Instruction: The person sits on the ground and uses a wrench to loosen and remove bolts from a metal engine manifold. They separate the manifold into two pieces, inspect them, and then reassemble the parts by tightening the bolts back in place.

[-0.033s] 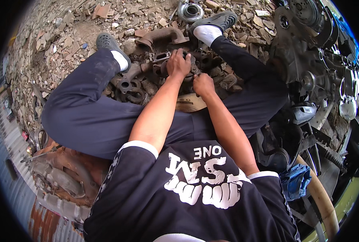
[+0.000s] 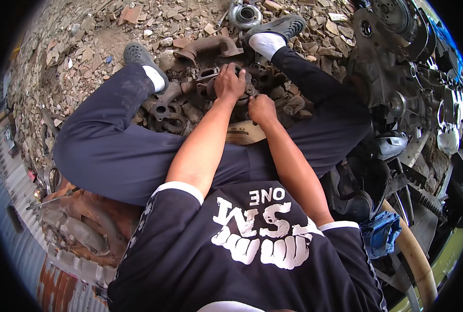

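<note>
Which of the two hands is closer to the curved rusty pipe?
The left hand, on dark metal parts; the right hand, closed and nearer the lap, sits farther from the pipe.

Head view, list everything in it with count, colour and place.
Turbocharger housing: 1, grey, top centre
Curved pipe: 1, rusty brown, upper centre
Flanged castings: several, brown, centre
Rubble: uncountable, tan-grey, upper left
Machine parts: many, black-grey, right
Crumpled plastic: 1, blue, lower right
Curved tube: 1, tan, lower right
Corrugated sheeting: count unclear, grey, left edge
Clogs: 2, dark grey, upper centre
Left hand: 1, bare, on castings
Right hand: 1, bare, around dark bar
</note>
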Available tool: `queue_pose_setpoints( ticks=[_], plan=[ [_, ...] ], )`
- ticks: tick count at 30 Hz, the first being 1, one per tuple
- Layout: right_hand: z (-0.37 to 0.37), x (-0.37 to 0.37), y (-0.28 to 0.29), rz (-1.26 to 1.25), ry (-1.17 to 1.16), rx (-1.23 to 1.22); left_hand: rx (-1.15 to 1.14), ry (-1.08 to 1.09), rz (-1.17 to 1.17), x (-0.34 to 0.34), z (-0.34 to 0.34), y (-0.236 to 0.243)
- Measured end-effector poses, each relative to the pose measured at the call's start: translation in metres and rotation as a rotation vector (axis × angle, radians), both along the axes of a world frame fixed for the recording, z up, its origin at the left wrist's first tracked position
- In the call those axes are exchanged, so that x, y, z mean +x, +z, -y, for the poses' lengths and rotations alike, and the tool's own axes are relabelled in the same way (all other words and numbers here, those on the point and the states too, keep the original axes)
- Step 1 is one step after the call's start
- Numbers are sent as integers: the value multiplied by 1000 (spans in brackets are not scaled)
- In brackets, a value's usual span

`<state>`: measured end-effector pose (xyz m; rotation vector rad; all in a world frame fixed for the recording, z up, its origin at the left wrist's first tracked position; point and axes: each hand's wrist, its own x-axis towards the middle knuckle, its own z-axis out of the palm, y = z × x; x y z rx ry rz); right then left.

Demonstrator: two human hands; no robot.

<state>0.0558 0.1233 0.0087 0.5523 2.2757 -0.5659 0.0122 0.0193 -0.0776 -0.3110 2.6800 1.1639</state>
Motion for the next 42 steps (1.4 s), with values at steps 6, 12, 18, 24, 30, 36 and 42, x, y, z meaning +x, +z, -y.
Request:
queue_pose_setpoints(
  ticks=[6, 12, 18, 24, 30, 36, 42],
  plan=[
    [-19, -8, 9, -39, 21, -78, -7, -22, 2, -2, 2, 6],
    [-23, -7, 4, -11, -23, -67, 10, -5, -9, 0, 1, -1],
    [6, 10, -16, 3, -386, -81, 17, 20, -26, 0, 0, 1],
    [7, 16, -29, -25, -413, -75, -10, 11, -17, 0, 0, 1],
    [-12, 15, -25, 159, -682, -579, 0, -1, -37, -2, 2, -3],
    [-4, 14, -7, 214, -1368, -1062, 7, -12, -11, 1, 2, 2],
    [18, 17, 8, 113, -1369, -851, -20, 7, -90, 6, 0, -3]
  ],
)
